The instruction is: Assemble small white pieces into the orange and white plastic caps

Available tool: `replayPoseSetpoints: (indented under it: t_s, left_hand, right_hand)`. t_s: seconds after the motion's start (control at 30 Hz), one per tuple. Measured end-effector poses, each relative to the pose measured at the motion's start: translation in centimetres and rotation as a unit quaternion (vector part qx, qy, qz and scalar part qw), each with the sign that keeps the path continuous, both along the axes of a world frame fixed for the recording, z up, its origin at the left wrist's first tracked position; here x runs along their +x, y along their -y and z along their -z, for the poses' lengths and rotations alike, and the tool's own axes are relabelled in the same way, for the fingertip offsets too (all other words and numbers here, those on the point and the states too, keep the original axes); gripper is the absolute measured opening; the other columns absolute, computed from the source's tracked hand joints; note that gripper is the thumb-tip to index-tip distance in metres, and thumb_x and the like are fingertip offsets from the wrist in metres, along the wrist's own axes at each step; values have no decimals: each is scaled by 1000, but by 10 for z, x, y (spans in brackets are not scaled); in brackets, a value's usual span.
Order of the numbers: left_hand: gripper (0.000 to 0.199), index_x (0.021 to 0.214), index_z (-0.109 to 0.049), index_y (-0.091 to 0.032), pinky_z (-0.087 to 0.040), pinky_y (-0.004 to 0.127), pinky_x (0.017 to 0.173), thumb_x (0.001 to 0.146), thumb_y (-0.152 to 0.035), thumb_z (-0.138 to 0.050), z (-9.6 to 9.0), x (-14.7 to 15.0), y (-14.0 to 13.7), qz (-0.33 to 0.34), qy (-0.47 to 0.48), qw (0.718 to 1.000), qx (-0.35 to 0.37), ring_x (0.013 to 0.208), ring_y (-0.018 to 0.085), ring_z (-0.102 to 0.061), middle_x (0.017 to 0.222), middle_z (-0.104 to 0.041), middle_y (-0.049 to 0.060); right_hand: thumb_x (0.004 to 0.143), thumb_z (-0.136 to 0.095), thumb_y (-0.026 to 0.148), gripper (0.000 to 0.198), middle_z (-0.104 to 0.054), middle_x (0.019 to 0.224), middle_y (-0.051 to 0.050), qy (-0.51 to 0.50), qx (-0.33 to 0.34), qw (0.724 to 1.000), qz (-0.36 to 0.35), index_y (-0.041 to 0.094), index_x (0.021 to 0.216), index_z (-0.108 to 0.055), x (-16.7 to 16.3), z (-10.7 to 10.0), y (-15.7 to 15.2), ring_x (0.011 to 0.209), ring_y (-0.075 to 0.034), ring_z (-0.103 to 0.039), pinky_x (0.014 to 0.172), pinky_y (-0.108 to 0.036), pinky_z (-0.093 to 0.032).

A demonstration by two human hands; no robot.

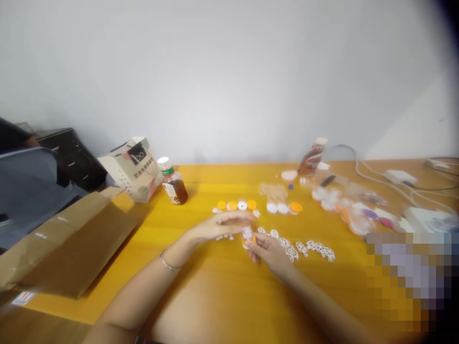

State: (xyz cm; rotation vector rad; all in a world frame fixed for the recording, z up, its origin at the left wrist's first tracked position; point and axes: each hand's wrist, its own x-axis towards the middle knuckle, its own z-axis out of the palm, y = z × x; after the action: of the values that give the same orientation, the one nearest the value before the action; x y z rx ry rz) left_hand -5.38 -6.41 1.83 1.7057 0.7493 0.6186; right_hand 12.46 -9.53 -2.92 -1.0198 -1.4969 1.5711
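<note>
My right hand [270, 251] pinches a small round orange-and-white piece [247, 242] between thumb and fingers. On top of it is a white patterned cutout [246, 232]. Just above and left of that piece, my left hand [225, 225] stretches its fingers over it, thumb apart and close to the cutout; blur hides whether it touches. More white lattice cutouts [315, 248] lie in a loose line right of my hands. Behind them stand rows of orange and white discs [242, 205]. Several small white bits [225, 236] lie under my left hand.
A brown paper bag [68, 243] and a printed gift bag [132, 169] stand left, beside a drink bottle [172, 184]. At the back right are another bottle [311, 160], clear containers [274, 192], cables and a white box [399, 177]. Coloured discs in clear plastic [358, 222] lie right.
</note>
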Motion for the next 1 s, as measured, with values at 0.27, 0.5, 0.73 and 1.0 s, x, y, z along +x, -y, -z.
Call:
replayPoseSetpoints:
  t_s: [0.27, 0.5, 0.73, 1.0]
  left_hand:
    - [41, 114, -49, -20, -44, 25, 71, 76, -32, -56, 5, -3, -4, 4, 4, 1000, -27, 93, 16, -53, 110, -54, 9]
    - [40, 113, -50, -21, -44, 27, 76, 75, -30, -58, 7, -4, -5, 6, 32, 999, -26, 101, 18, -51, 115, -51, 9]
    - [33, 106, -53, -18, -44, 28, 78, 75, -30, -57, 9, -3, -6, -4, 43, 999, -26, 99, 18, -53, 111, -54, 9]
    - [35, 107, -53, -18, -44, 26, 72, 75, -30, -58, 8, -8, -8, 11, 7, 1000, -19, 90, 15, -55, 108, -55, 9]
  right_hand:
    - [66, -59, 48, 31, -51, 50, 4, 8, -2, 1000, 3, 17, 65, -54, 0, 1, -1, 43, -8, -47, 44, -21, -37]
    - [67, -60, 47, 30, -51, 50, 4, 5, -7, 1000, -2, 17, 65, -53, -1, 0, 1, 43, -9, -47, 45, -21, -37]
    - [68, -60, 44, 28, -51, 51, 5, -3, -14, 1000, -16, 17, 66, -53, 0, 5, -1, 43, -8, -46, 46, -21, -36]
    - [69, -59, 42, 26, -51, 50, 4, -3, -11, 1000, -23, 17, 67, -54, -2, 3, 1, 44, -8, -46, 46, -21, -35]
